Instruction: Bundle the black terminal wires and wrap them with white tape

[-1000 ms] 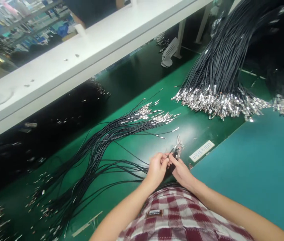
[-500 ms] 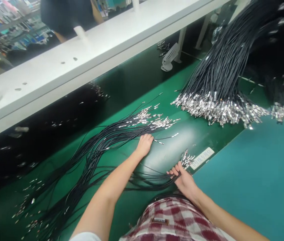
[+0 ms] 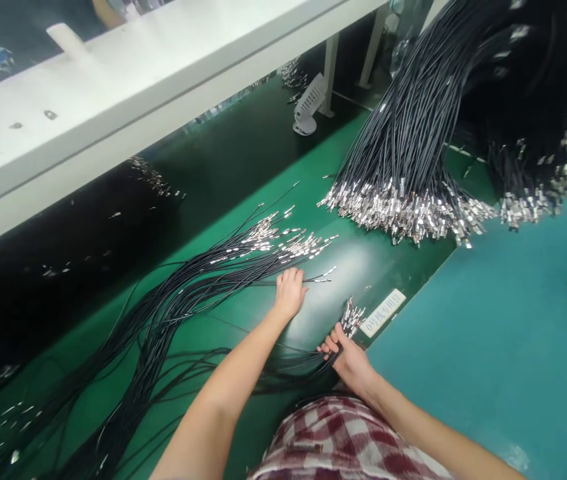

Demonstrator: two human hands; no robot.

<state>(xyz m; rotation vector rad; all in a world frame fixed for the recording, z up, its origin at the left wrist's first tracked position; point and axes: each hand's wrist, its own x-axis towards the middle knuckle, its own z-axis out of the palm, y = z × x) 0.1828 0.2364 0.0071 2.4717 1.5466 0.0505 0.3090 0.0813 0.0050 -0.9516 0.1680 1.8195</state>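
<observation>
1. Reaching forward with the left hand (image 3: pixel 289 292), away from the right hand (image 3: pixel 346 355); a second ago both hands were pinched together over one small cluster of terminals close to the body.
2. Resting the left palm down on the green mat (image 3: pixel 243 180), fingers loosely spread over the near edge of the loose fan of black wires (image 3: pixel 203 280), beside their silver terminal tips (image 3: pixel 288 240). Touching rather than clamping; whether a single wire is caught under the fingertips cannot be told.
3. Gripping a gathered bunch of wires (image 3: pixel 293 363) in the right fist, closed snugly around it, with the bunch's crimped ends (image 3: pixel 352 313) sticking up past the thumb, just beside the white label (image 3: pixel 382 312).
4. Holding that bunch near the body, at the seam between the green mat and the teal surface (image 3: pixel 488 347), much as half a second ago.
5. Judging from the split of the hands: keeping the collected set in the right, feeding from the loose fan with the left, one more wire apparently being sought.
6. Leaving the large heap of terminated cables (image 3: pixel 403 200) at the upper right untouched, well apart from both hands.
7. Tilting the view slightly, so the white rail (image 3: pixel 138 87) and small white fixture (image 3: pixel 308 107) sit nearer the top left than before.
</observation>
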